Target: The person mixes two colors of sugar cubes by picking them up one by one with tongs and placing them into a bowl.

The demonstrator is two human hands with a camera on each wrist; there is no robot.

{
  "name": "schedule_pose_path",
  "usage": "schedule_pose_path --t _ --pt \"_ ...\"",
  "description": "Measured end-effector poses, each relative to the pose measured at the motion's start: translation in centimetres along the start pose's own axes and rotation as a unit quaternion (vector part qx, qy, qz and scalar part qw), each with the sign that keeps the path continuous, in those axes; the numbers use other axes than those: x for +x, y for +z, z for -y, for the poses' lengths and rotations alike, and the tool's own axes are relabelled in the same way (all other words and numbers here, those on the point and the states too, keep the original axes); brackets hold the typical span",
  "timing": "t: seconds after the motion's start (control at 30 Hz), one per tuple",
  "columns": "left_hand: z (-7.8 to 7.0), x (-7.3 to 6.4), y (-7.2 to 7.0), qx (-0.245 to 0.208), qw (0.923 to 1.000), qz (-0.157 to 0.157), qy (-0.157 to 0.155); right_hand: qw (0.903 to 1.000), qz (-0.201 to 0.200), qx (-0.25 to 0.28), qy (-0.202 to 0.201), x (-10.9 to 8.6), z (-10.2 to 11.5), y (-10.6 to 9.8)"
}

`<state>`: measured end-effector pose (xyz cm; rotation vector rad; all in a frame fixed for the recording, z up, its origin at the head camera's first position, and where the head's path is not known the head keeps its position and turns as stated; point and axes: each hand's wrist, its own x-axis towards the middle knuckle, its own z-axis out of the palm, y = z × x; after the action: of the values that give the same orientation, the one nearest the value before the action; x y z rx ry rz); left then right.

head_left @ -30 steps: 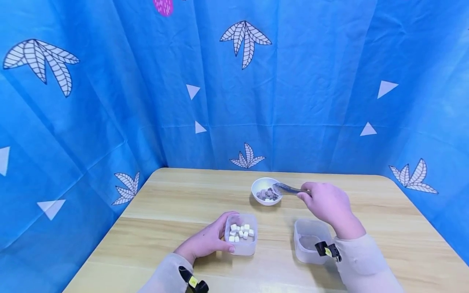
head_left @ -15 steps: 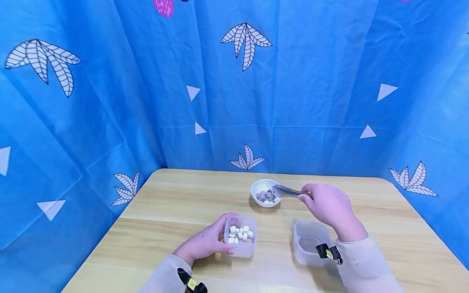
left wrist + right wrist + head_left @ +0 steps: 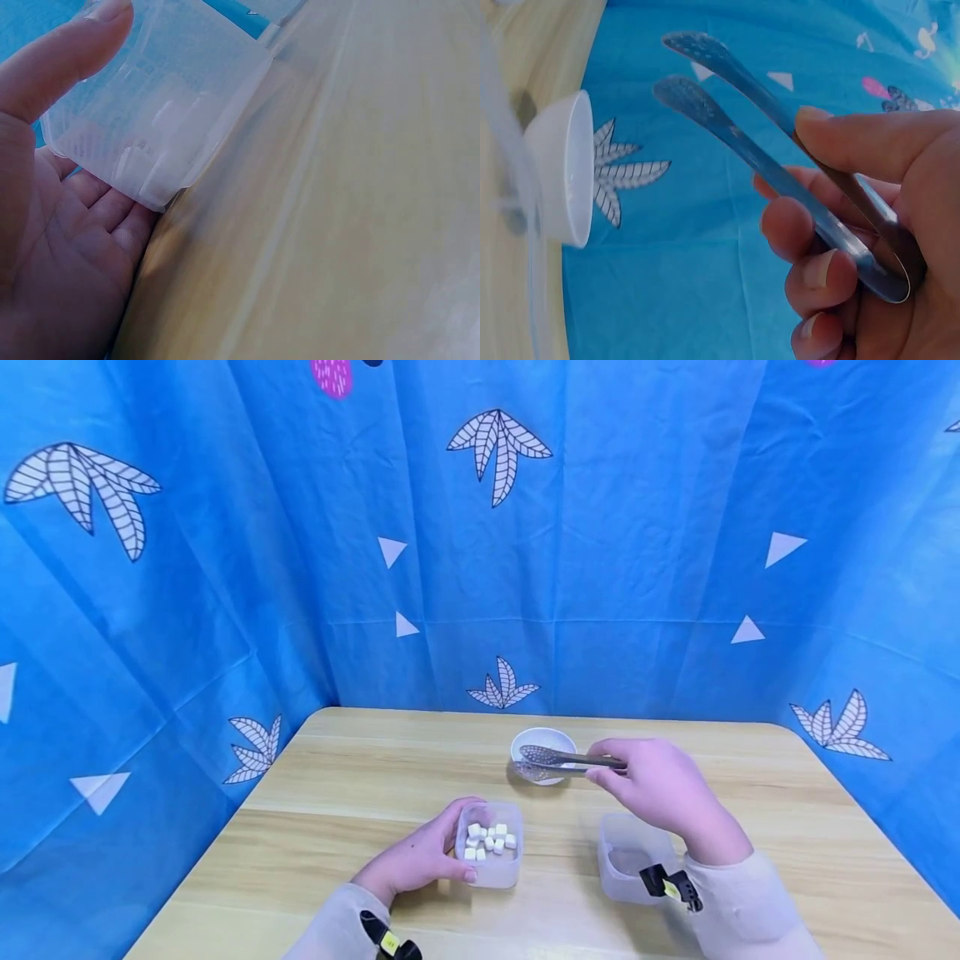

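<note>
My left hand (image 3: 423, 856) grips a small translucent plastic container (image 3: 497, 877) from its left side, thumb at the near wall and fingers round the far side. Several white cubes (image 3: 500, 830) lie inside it. My right hand (image 3: 660, 789) holds metal tongs (image 3: 570, 759) with perforated tips. In the right wrist view the two arms of the tongs (image 3: 739, 141) stand apart with nothing between them. Their tips are above the white bowl (image 3: 542, 737) in the head view, and they hide most of its inside.
A second translucent container (image 3: 622, 892) stands under my right wrist, partly covered by the sleeve; its inside is only partly visible. All stand on a light wooden table (image 3: 360, 760). A blue patterned curtain (image 3: 637, 568) hangs behind and at both sides.
The tongs have moved left from the bowl's right rim to over the bowl, and their two arms now show apart. The grey-brown cubes seen in the bowl earlier are now covered. My left hand stays put.
</note>
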<state>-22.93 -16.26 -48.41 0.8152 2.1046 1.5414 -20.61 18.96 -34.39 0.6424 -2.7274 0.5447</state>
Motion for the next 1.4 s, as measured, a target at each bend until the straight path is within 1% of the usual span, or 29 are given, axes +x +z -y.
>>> schedule_pose_path --t 0.07,0.17,0.33,0.47,0.53,0.7,0.77,0.8,0.97,1.03,1.2,1.3,1.4 --pt "0.0 0.0 -0.1 0.001 1.0 0.001 0.006 0.9997 -0.002 0.002 -0.022 0.0 0.5 0.1" --pt "-0.1 -0.1 -0.1 0.006 1.0 0.001 0.006 0.9992 0.003 0.003 -0.04 0.0 1.2 0.2" --pt "-0.3 -0.1 -0.1 0.004 1.0 -0.001 -0.005 0.9988 0.014 -0.001 -0.047 -0.1 2.2 0.4" --pt "-0.4 -0.1 0.0 0.0 1.0 0.0 -0.004 0.9983 0.023 -0.006 -0.052 -0.2 2.9 0.6" --pt "-0.3 -0.1 0.0 -0.001 1.0 0.002 -0.002 0.9977 0.027 -0.01 -0.061 -0.3 3.3 0.8" --pt "-0.2 0.0 0.1 -0.008 0.9999 0.007 0.003 0.9958 0.026 -0.023 -0.085 -0.4 3.8 1.5" --pt "-0.2 0.0 0.1 -0.008 0.9999 0.008 0.006 0.9953 0.024 -0.031 -0.088 -0.4 4.0 1.8" --pt "-0.2 0.0 0.1 -0.007 0.9999 0.008 0.009 0.995 0.022 -0.035 -0.091 -0.4 4.1 2.0" --pt "-0.2 0.0 0.1 0.009 1.0 0.001 0.002 0.9927 0.014 -0.053 -0.107 -0.4 4.5 3.0" --pt "-0.2 0.0 0.1 0.011 0.9999 -0.001 -0.005 0.992 0.013 -0.06 -0.111 -0.4 4.7 3.4" --pt "-0.3 -0.1 0.1 0.006 1.0 0.004 -0.002 0.9917 0.011 -0.063 -0.112 -0.3 5.1 4.1" --pt "-0.2 -0.1 0.0 0.01 0.9999 0.005 0.0 0.9918 0.009 -0.062 -0.111 -0.3 5.4 4.4" --pt "-0.2 0.0 -0.1 0.016 0.9999 0.002 0.001 0.9914 0.007 -0.073 -0.109 -0.3 5.6 4.7"
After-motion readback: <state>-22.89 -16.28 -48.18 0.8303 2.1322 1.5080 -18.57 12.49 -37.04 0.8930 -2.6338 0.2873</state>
